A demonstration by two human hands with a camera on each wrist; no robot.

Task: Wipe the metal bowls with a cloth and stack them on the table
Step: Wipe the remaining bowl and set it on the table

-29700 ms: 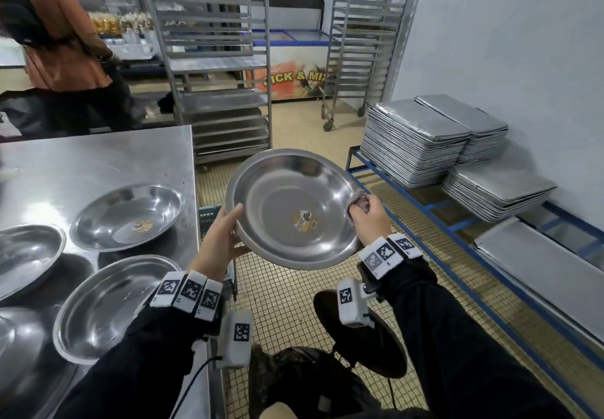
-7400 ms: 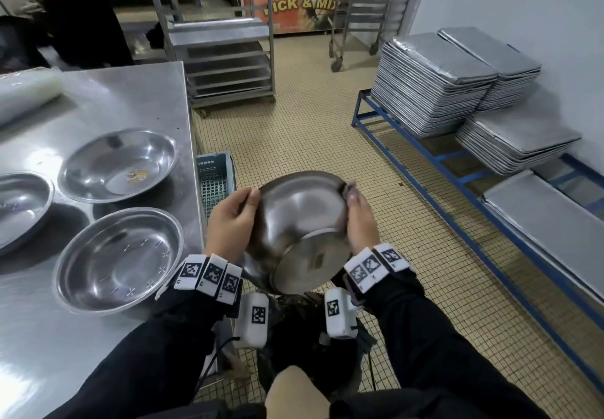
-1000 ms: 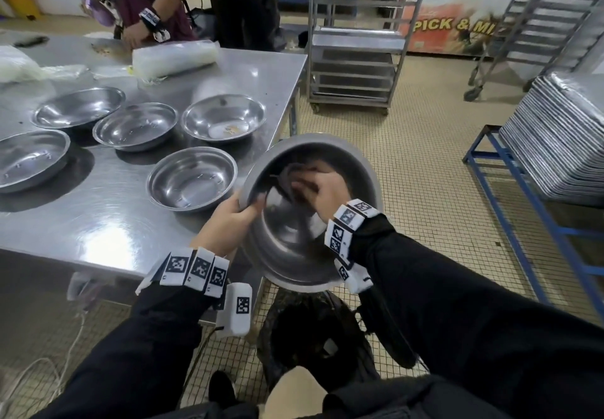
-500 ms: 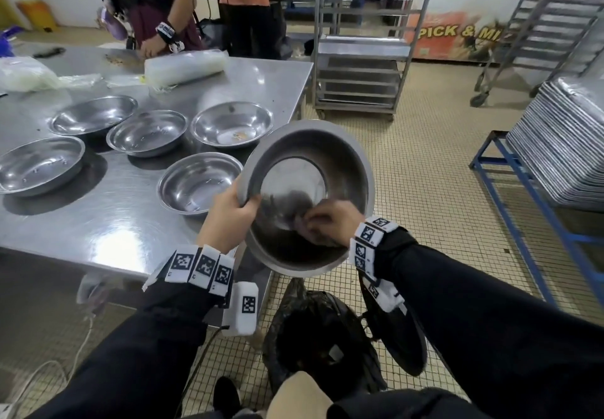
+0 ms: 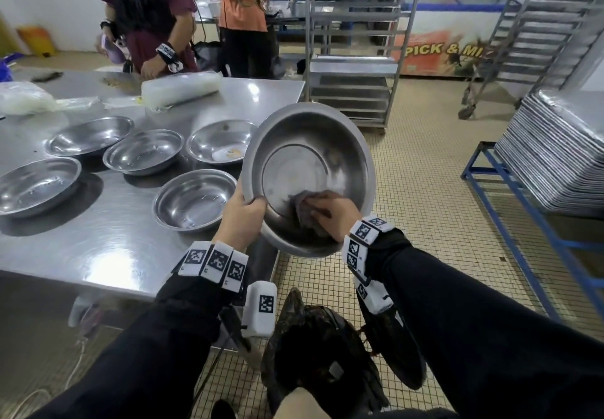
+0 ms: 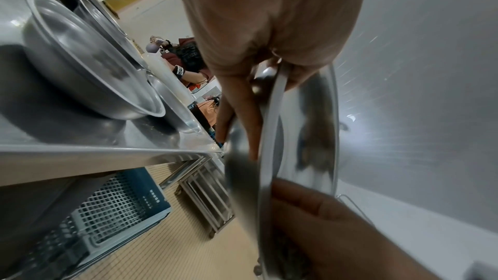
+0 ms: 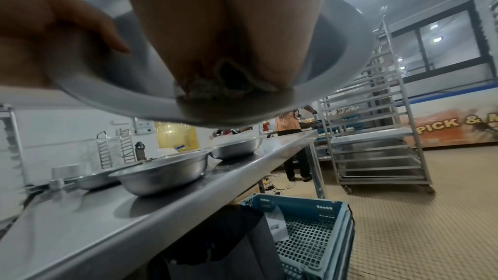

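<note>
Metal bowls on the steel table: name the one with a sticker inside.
The round metal bowl at the back right of the group, nearest the table's far end; the other four show bare metal.

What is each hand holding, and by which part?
The left hand grips the metal bowl by its near rim. The right hand holds a bunched cloth against the bowl's inside wall.

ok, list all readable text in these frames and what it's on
"PICK & MI", cut off at the frame edge: orange printed banner on the chest freezer front.
"PICK & M", same banner, right wrist view.
White paper tag in the blue plastic crate: too small to read.
Square black-and-white marker codes on the wristbands: patterns, no words.
</note>
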